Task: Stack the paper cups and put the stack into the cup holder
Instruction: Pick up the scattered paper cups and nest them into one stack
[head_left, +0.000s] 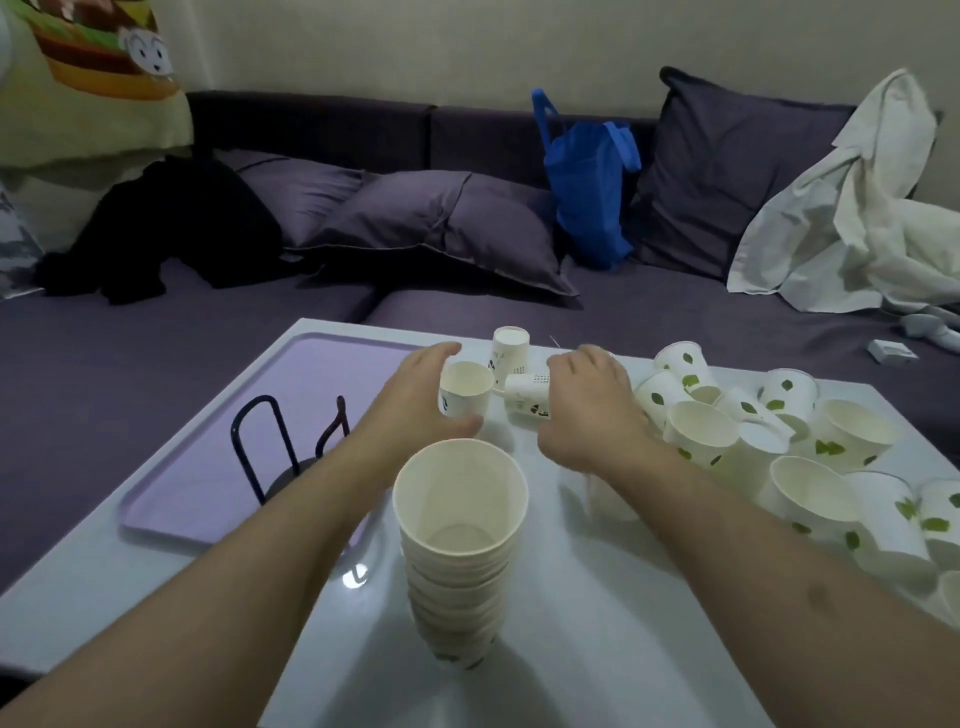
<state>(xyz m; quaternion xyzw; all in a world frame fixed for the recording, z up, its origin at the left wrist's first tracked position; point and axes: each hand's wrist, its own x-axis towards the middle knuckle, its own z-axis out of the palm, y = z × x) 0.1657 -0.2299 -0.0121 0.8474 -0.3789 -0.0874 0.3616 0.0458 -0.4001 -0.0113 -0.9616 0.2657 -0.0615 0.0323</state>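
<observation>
The tall stack of paper cups (460, 551) at lower centre looks tippy, and an elbow could topple it; the wire cup holder (291, 452) waits centre-left; left hand (421, 395) curls round an upright cup (465, 395); right hand (587, 400) grips a sideways cup (527, 397).

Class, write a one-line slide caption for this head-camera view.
Left hand grips an upright cup, right hand reaches a tipped cup; cup stack waits beside the cup holder.
</observation>
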